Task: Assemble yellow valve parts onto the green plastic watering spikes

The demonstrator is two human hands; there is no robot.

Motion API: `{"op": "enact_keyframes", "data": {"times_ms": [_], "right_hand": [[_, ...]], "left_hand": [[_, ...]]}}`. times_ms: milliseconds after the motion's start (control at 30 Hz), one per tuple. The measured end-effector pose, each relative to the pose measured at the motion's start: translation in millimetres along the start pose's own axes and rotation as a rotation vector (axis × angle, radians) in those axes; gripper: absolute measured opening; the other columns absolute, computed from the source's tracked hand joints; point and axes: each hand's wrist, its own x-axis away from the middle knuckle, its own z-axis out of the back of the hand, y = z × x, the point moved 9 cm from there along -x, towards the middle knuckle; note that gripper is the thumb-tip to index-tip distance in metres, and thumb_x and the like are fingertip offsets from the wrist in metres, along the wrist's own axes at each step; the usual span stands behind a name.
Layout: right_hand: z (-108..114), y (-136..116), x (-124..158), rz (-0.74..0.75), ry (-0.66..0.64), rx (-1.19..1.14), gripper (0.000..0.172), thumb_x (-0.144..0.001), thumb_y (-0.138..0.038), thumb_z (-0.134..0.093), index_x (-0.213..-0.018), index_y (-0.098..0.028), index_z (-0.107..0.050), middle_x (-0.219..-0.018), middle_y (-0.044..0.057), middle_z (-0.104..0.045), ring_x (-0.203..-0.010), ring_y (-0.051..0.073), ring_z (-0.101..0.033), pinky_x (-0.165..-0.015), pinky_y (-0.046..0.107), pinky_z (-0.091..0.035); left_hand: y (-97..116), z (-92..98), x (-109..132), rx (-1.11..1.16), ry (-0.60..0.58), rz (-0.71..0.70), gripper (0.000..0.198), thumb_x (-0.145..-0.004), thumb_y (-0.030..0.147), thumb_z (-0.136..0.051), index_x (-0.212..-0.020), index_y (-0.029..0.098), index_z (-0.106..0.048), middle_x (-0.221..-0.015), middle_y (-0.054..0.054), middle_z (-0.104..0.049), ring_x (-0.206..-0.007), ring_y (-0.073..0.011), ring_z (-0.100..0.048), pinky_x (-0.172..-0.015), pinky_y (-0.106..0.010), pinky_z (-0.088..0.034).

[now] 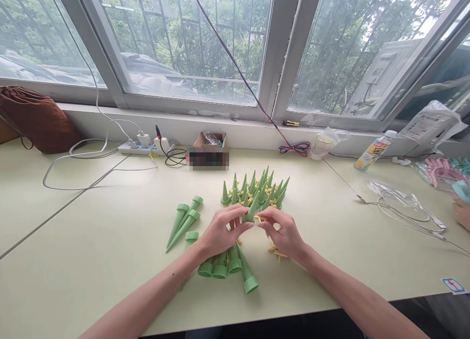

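Note:
My left hand is closed around a green plant watering spike, held tip up over the table. Close beside it, my right hand pinches a small yellow plastic piece near the spike's side; whether the two touch is unclear. Just beyond my hands stands a cluster of green spikes with yellow pieces on them. More spikes lie loose to the left, and several others lie below my left hand, partly hidden by it. Loose yellow pieces lie under my right hand.
Along the window sill are a power strip, a small open cardboard box, a bundled cable and a bottle. White cables lie on the right. Another person's hand shows at the right edge.

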Motion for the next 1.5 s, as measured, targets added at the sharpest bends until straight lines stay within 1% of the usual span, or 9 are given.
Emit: {"op": "enact_keyframes", "data": {"times_ms": [200,367,467,633,733,900,1033,1267,1500], "right_hand": [[-0.9,0.1,-0.6,-0.028,-0.032,0.037,0.037,-0.102,-0.033,-0.044,-0.069,-0.019,-0.054,-0.058,-0.002,-0.052,-0.049,0.011,-0.047,-0.050,0.025,-0.040],[-1.1,1.5,-1.4,-0.064,-0.023,0.040,0.040,-0.102,-0.034,-0.043,-0.065,-0.020,-0.050,-0.055,-0.002,-0.050,-0.048,0.011,-0.047,-0.051,0.025,-0.040],[-1.0,2.6,-1.4,-0.086,-0.004,0.036,0.037,-0.102,-0.036,-0.043,-0.071,-0.019,-0.055,-0.062,-0.001,-0.056,-0.048,0.010,-0.048,-0.050,0.025,-0.042],[-1.5,1.8,-0.6,-0.082,0.004,0.004,0.018,-0.099,-0.036,-0.051,-0.103,-0.020,-0.059,-0.086,0.004,-0.064,-0.052,0.010,-0.053,-0.050,0.025,-0.048],[-1.9,2.2,0.0,-0.075,0.002,-0.006,0.023,-0.097,-0.032,-0.055,-0.117,-0.022,-0.055,-0.096,0.005,-0.062,-0.052,0.010,-0.053,-0.051,0.026,-0.049],[-2.7,-0.2,-1.3,-0.046,-0.006,0.010,0.015,-0.096,-0.028,-0.057,-0.108,-0.021,-0.061,-0.095,0.006,-0.062,-0.059,0.012,-0.057,-0.055,0.027,-0.051],[-2.8,0.7,-2.0,-0.054,-0.004,0.001,0.012,-0.097,-0.029,-0.057,-0.102,-0.020,-0.063,-0.088,0.004,-0.062,-0.057,0.011,-0.056,-0.054,0.027,-0.050],[-3.6,2.5,-1.3,-0.039,-0.016,-0.020,0.013,-0.099,-0.026,-0.051,-0.104,-0.020,-0.062,-0.086,0.003,-0.058,-0.056,0.011,-0.053,-0.055,0.027,-0.048],[-2.4,3.7,-0.6,-0.031,-0.022,0.015,0.017,-0.102,-0.026,-0.045,-0.100,-0.019,-0.061,-0.077,0.002,-0.055,-0.058,0.012,-0.050,-0.056,0.026,-0.046]], "left_hand": [[9.6,-10.0,0.4,-0.008,-0.100,-0.067,0.021,-0.096,0.023,-0.055,-0.111,0.019,-0.069,-0.103,-0.009,-0.067,-0.068,-0.0109,-0.058,-0.060,-0.022,-0.051],[10.1,-12.0,1.2,-0.030,-0.114,-0.064,0.021,-0.096,0.022,-0.053,-0.113,0.019,-0.067,-0.102,-0.009,-0.067,-0.071,-0.0118,-0.059,-0.059,-0.022,-0.050],[5.6,-10.9,1.7,-0.024,-0.091,-0.030,0.017,-0.095,0.025,-0.056,-0.106,0.017,-0.066,-0.094,-0.007,-0.066,-0.063,-0.0098,-0.057,-0.054,-0.021,-0.048],[1.9,-0.9,-0.6,-0.006,0.004,0.025,0.016,-0.091,0.028,-0.062,-0.099,0.014,-0.065,-0.076,-0.003,-0.062,-0.058,-0.0098,-0.054,-0.053,-0.021,-0.048],[1.4,3.2,-2.7,0.011,0.019,0.066,0.019,-0.091,0.031,-0.062,-0.097,0.014,-0.066,-0.073,-0.002,-0.063,-0.058,-0.0100,-0.053,-0.052,-0.020,-0.047],[2.3,4.8,-3.7,0.011,0.013,0.081,0.020,-0.091,0.033,-0.063,-0.092,0.013,-0.067,-0.070,-0.002,-0.063,-0.056,-0.0098,-0.052,-0.052,-0.020,-0.045],[1.4,1.2,-3.1,0.011,-0.029,0.090,0.019,-0.091,0.032,-0.062,-0.091,0.014,-0.068,-0.069,-0.001,-0.063,-0.056,-0.0098,-0.052,-0.053,-0.020,-0.045],[2.4,1.5,-2.4,-0.024,-0.027,0.073,0.018,-0.090,0.031,-0.063,-0.084,0.014,-0.063,-0.062,0.002,-0.055,-0.054,-0.0089,-0.048,-0.052,-0.020,-0.042],[1.3,-1.9,-0.3,-0.005,-0.026,-0.016,0.008,-0.091,0.022,-0.062,-0.097,0.015,-0.062,-0.080,-0.001,-0.057,-0.060,-0.0082,-0.050,-0.055,-0.020,-0.046]]}}
